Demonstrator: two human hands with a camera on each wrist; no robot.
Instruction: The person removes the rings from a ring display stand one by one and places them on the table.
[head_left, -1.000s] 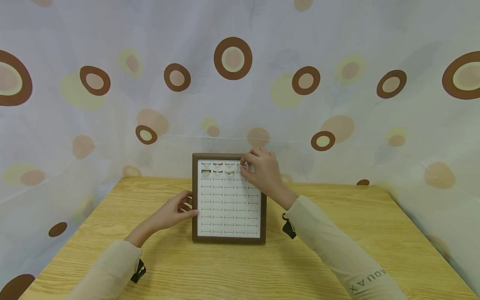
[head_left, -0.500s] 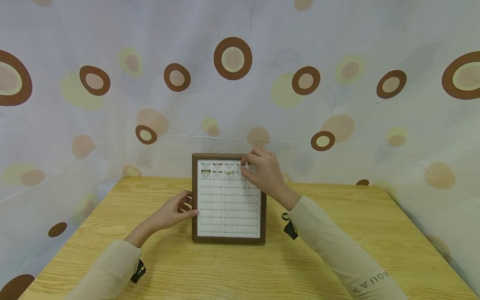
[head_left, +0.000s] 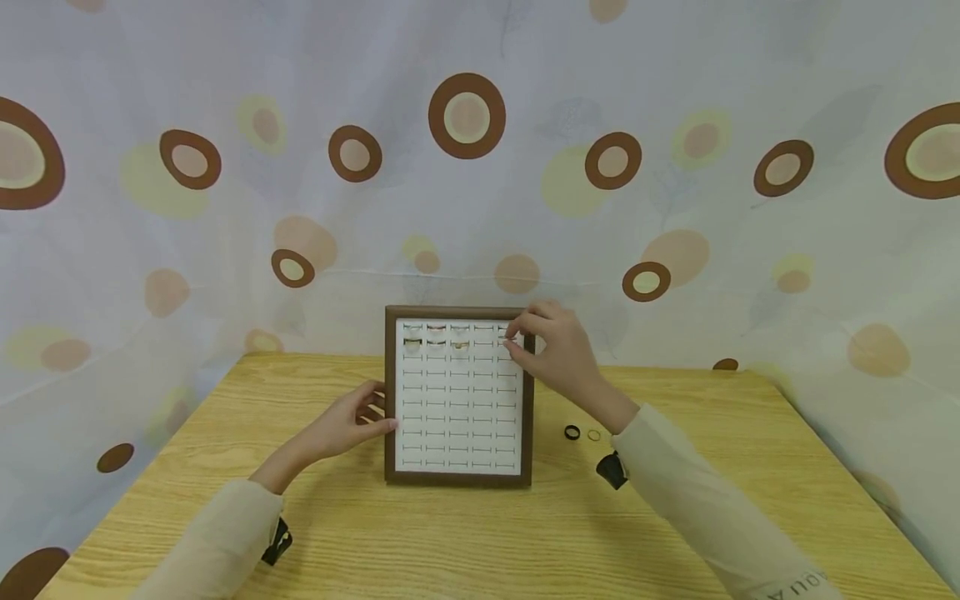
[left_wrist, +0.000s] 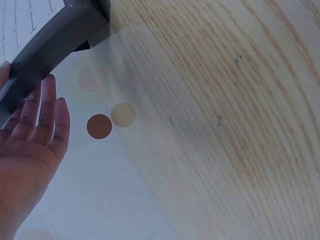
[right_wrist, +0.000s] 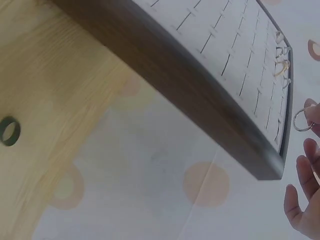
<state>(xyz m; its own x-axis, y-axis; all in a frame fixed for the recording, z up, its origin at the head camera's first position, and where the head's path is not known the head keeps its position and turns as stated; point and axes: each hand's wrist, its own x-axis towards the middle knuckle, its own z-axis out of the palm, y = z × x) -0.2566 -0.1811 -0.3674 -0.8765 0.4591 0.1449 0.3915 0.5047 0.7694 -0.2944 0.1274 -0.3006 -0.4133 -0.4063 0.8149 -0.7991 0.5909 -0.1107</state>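
Note:
A framed ring display board (head_left: 459, 396), white with rows of slits and a brown frame, stands upright on the table. My left hand (head_left: 352, 425) holds its left edge, thumb on the front, the other fingers around the side and behind. At its top right corner, my right hand (head_left: 558, 346) pinches a thin silver ring (right_wrist: 295, 121) between thumb and index finger, the other fingers spread apart. In the right wrist view the ring is in front of the slitted face, apart from it. Several rings, among them a gold ring (head_left: 461, 345), sit in the top two rows towards the left.
On the wooden table (head_left: 337, 533), right of the board, lie a black ring (head_left: 572, 432) and a thin gold ring (head_left: 594, 435). A patterned curtain (head_left: 480, 208) hangs behind the table and along its sides.
My right hand has moved right, from the top row's fourth slot to the fifth, uncovering the fourth. The two table rings, earlier covered by the right sleeve and wrist strap, now show. My left hand stays put.

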